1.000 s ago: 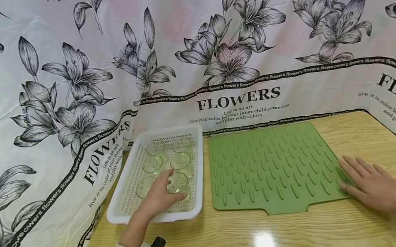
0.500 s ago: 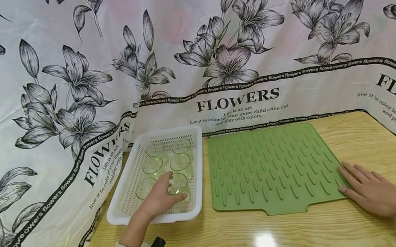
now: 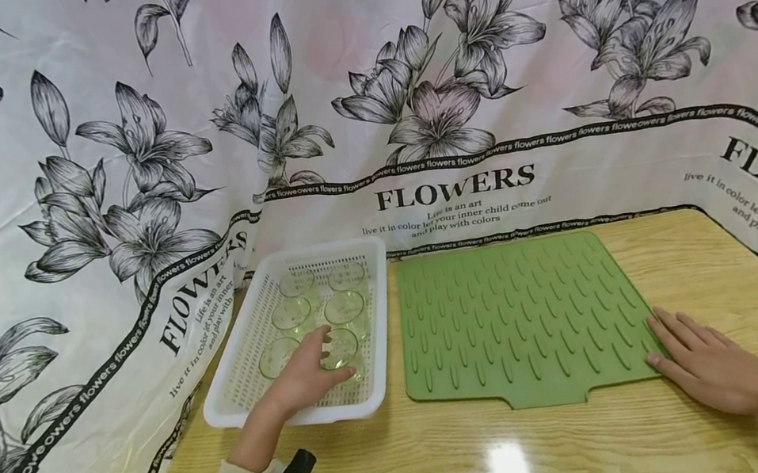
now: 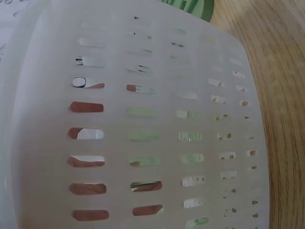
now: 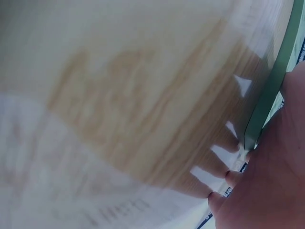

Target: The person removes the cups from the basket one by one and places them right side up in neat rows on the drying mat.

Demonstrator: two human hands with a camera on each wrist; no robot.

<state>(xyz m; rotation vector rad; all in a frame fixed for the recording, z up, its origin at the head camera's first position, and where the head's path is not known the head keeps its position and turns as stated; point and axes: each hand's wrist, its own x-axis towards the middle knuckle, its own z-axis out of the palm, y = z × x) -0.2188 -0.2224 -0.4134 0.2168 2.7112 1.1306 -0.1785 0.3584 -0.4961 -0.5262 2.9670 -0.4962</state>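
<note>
While the left grip (image 3: 304,374) is almost where it was 1 second before, the right grip (image 3: 716,369) has shifted only a little beside the mat (image 3: 520,322). For the work this seems a pause: all 6 glasses (image 3: 343,305) are in the basket (image 3: 382,332). The near right glass (image 3: 341,348) is between the left thumb and fingers, half spread; whether they hold it, I cannot tell. The right fingers lie straight at the mat's edge, apparently holding nothing.
</note>
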